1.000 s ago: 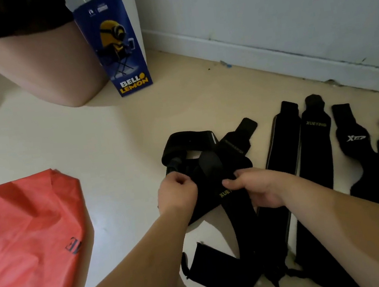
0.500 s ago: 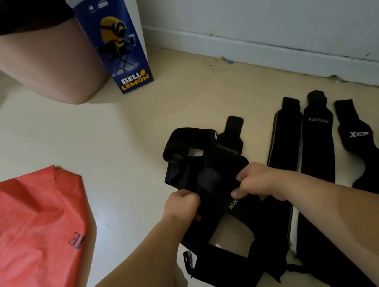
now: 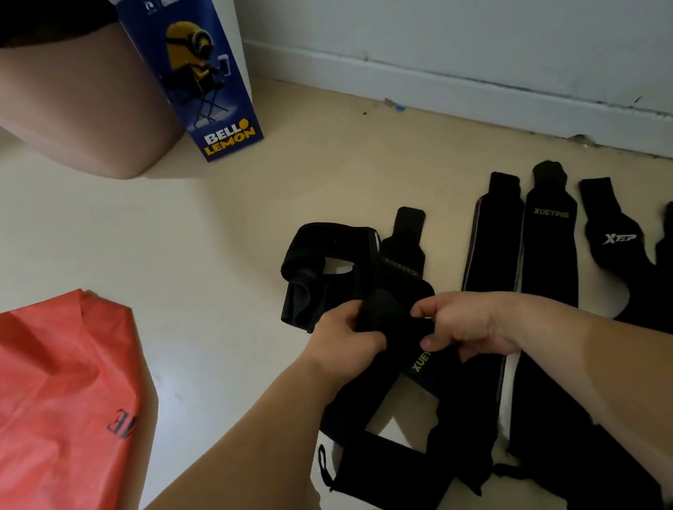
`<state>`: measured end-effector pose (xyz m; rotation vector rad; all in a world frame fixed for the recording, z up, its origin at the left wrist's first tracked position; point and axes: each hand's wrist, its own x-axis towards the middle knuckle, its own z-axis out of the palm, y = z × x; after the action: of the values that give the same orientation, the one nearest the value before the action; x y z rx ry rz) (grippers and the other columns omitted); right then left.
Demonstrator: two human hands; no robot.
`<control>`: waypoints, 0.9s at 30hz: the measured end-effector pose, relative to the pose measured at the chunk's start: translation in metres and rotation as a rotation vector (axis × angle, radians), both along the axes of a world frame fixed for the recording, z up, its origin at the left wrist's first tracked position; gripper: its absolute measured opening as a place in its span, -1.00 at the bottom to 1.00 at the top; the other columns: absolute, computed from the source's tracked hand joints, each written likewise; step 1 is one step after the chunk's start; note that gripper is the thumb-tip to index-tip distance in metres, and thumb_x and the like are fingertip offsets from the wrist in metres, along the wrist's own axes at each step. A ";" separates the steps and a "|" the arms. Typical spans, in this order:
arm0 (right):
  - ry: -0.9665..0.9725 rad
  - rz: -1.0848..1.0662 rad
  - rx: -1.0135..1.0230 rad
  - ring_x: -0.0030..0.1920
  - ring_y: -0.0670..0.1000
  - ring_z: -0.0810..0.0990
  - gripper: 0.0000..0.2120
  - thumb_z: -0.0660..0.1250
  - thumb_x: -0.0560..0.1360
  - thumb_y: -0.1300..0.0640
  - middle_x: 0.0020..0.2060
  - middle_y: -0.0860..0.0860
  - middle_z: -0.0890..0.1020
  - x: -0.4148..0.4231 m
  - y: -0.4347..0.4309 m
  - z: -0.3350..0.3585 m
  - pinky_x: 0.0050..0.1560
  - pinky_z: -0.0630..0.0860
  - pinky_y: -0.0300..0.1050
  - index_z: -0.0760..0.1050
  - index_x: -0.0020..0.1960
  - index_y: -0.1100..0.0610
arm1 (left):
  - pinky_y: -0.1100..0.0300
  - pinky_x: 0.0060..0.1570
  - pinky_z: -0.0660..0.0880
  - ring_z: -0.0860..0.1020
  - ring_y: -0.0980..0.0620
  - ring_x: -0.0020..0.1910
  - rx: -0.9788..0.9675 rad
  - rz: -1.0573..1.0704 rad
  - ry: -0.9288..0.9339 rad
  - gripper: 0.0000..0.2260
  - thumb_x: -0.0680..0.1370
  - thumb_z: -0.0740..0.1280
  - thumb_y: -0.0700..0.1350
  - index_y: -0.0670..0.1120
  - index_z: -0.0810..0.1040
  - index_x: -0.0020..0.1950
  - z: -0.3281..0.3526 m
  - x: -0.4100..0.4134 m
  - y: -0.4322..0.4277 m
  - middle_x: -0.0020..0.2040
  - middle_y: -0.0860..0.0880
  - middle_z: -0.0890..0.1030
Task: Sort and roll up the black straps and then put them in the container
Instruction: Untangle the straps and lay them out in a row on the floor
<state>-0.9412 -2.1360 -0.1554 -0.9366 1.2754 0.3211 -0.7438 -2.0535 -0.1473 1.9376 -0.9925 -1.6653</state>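
Two-handed grip, left hand (image 3: 347,338) and right hand (image 3: 464,324) clenched on tangled XUEYING strap (image 3: 420,362); four flat straps (image 3: 551,258) beside.

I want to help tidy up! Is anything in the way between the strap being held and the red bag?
Nothing visible does. The left hand and right hand both hold the tangled strap, and only bare floor lies between it and the red bag to the left.

Left forearm (image 3: 232,458) and right forearm (image 3: 593,359) are bare (dark cloth (image 3: 1,20) above the thigh (image 3: 65,97)).
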 end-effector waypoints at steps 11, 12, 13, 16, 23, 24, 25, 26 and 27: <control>-0.211 0.226 0.359 -0.04 0.20 0.63 -0.72 0.23 0.41 0.37 -0.10 0.19 0.66 -0.009 -0.015 0.028 -0.02 0.62 0.03 0.69 -0.17 0.15 | 0.10 -0.07 0.51 0.58 -0.10 -0.04 -0.034 -0.158 -0.489 -0.75 0.56 0.27 -0.19 0.00 0.56 0.21 -0.009 -0.004 0.010 -0.05 0.00 0.58; -0.195 0.241 0.350 -0.08 0.19 0.63 -0.71 0.23 0.40 0.38 -0.14 0.18 0.65 -0.008 -0.016 0.033 -0.06 0.63 0.01 0.69 -0.23 0.13 | 0.11 -0.02 0.52 0.59 -0.11 0.02 -0.011 -0.200 -0.475 -0.70 0.57 0.27 -0.18 0.01 0.55 0.28 -0.011 -0.001 0.013 0.02 -0.02 0.60; -0.171 0.208 0.314 -0.10 0.18 0.64 -0.67 0.22 0.44 0.41 -0.15 0.18 0.65 -0.008 -0.018 0.035 -0.08 0.63 0.02 0.68 -0.25 0.12 | 0.11 0.06 0.54 0.60 -0.12 0.10 0.010 -0.243 -0.428 -0.65 0.57 0.27 -0.18 0.04 0.55 0.34 -0.012 0.001 0.016 0.11 -0.03 0.62; -0.069 -0.074 0.142 0.03 0.21 0.68 -0.62 0.15 0.57 0.49 0.00 0.19 0.70 -0.010 -0.028 0.031 0.00 0.67 0.17 0.69 -0.06 0.19 | 0.13 0.14 0.57 0.62 -0.05 0.10 0.028 -0.334 -0.267 -0.71 0.54 0.31 -0.24 0.09 0.67 0.13 -0.013 -0.007 0.016 0.04 0.03 0.66; 0.297 -0.275 -0.106 0.08 0.27 0.66 -0.63 0.20 0.57 0.41 0.16 0.25 0.58 -0.027 -0.028 0.009 0.15 0.67 0.25 0.45 0.35 0.25 | 0.16 0.17 0.57 0.60 -0.02 0.16 0.123 -0.687 -0.199 -0.63 0.51 0.21 -0.34 0.08 0.68 -0.07 -0.018 -0.021 0.009 0.15 0.02 0.66; 0.290 -0.299 -0.098 0.11 0.27 0.66 -0.61 0.21 0.57 0.40 0.19 0.25 0.59 -0.029 -0.026 0.006 0.15 0.67 0.24 0.46 0.38 0.25 | 0.17 0.23 0.55 0.59 -0.01 0.22 0.125 -0.717 -0.194 -0.61 0.53 0.21 -0.33 0.06 0.72 0.04 -0.018 -0.024 0.008 0.24 0.02 0.64; 0.273 -0.326 -0.090 0.14 0.26 0.66 -0.59 0.21 0.56 0.40 0.22 0.24 0.59 -0.031 -0.024 0.004 0.13 0.68 0.22 0.46 0.39 0.24 | 0.18 0.24 0.54 0.58 0.00 0.23 0.124 -0.707 -0.183 -0.61 0.54 0.21 -0.34 0.02 0.73 0.10 -0.019 -0.026 0.007 0.26 0.01 0.64; 0.247 -0.356 -0.074 0.14 0.26 0.67 -0.58 0.20 0.55 0.40 0.24 0.23 0.59 -0.033 -0.023 0.003 0.08 0.68 0.19 0.47 0.39 0.24 | 0.18 0.24 0.56 0.59 0.01 0.20 0.112 -0.657 -0.168 -0.63 0.54 0.21 -0.35 -0.02 0.74 0.08 -0.020 -0.029 0.006 0.22 -0.01 0.67; 0.207 -0.382 -0.052 0.14 0.26 0.69 -0.58 0.19 0.54 0.42 0.25 0.23 0.61 -0.033 -0.023 0.002 0.02 0.69 0.17 0.50 0.36 0.24 | 0.15 0.21 0.59 0.62 0.00 0.14 0.094 -0.576 -0.156 -0.67 0.54 0.23 -0.36 -0.07 0.74 0.00 -0.020 -0.031 0.004 0.14 -0.03 0.69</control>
<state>-0.9747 -2.1590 -0.1538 -0.6955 1.6266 0.0855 -0.7745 -2.0492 -0.1676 1.9826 -1.6838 -1.8940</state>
